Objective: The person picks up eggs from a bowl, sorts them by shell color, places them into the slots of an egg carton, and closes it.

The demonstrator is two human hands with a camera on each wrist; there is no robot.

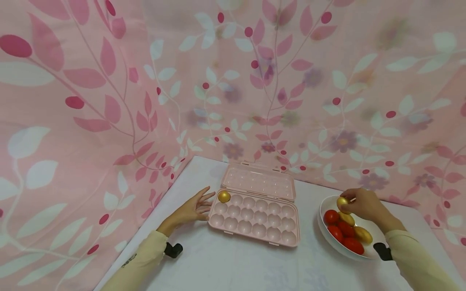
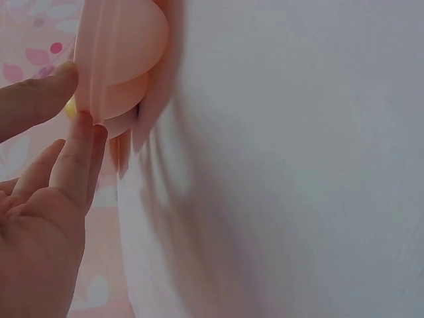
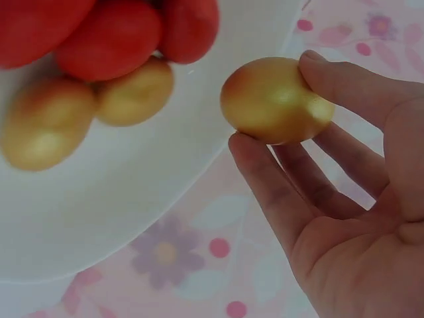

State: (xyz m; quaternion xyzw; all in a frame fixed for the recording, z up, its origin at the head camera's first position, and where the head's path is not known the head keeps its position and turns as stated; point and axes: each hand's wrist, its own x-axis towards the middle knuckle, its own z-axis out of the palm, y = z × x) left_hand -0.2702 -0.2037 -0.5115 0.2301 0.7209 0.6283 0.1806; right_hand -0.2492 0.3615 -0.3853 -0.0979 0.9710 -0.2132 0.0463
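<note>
My right hand [image 1: 364, 205] pinches a golden egg [image 3: 275, 99] between thumb and fingertips, over the far rim of a white bowl [image 3: 152, 169]. Inside the bowl lie several red eggs [image 1: 335, 233] and two more golden eggs [image 1: 362, 235]. At the left edge of a pink egg tray [image 1: 260, 217], my left hand [image 1: 189, 208] has its fingers extended and spread. In the left wrist view its thumb and fingertips touch the tray's rim [image 2: 89, 93]. One golden egg [image 1: 223, 197] sits in the tray's far left cup; the other cups hold nothing.
Hinged at the tray's far side, the lid [image 1: 258, 182] lies folded back on the white tabletop [image 1: 255, 268]. A pink floral cloth [image 1: 233, 101] hangs behind and to the left of the table. The bowl stands to the right of the tray.
</note>
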